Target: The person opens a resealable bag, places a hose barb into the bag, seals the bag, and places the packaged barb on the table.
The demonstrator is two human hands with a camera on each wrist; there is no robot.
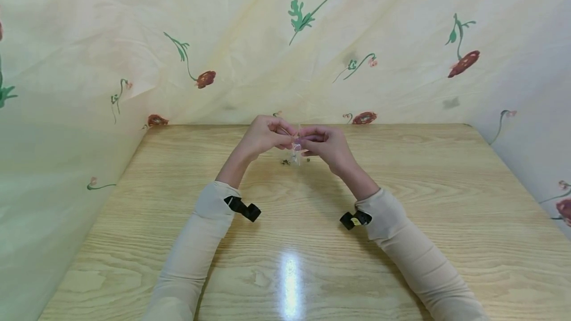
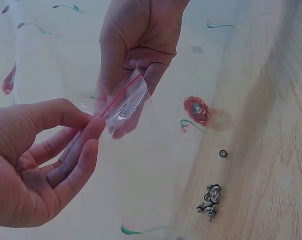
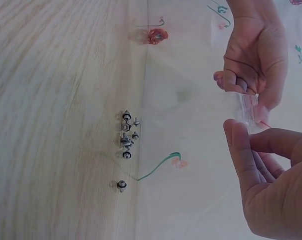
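Note:
Both hands hold a small clear zip bag (image 2: pixel 132 100) with a red stripe, raised above the far part of the table in the head view. My left hand (image 1: pixel 262 137) pinches one side of it between thumb and fingers. From the other side my right hand (image 1: pixel 332 148) pinches the bag as well, its thumb and index finger together at the edge in the right wrist view. Below the hands lies a cluster of small metal screws (image 3: pixel 126 140) with dark washers. One single screw (image 3: pixel 122 186) lies a little apart from them.
A wood-grain table (image 1: pixel 276 241) spreads under the arms, with a bright light reflection near its front. Cream cloth (image 1: pixel 250 63) printed with red flowers hangs behind it and along both sides. Each sleeve carries a black wrist camera (image 1: pixel 243 208).

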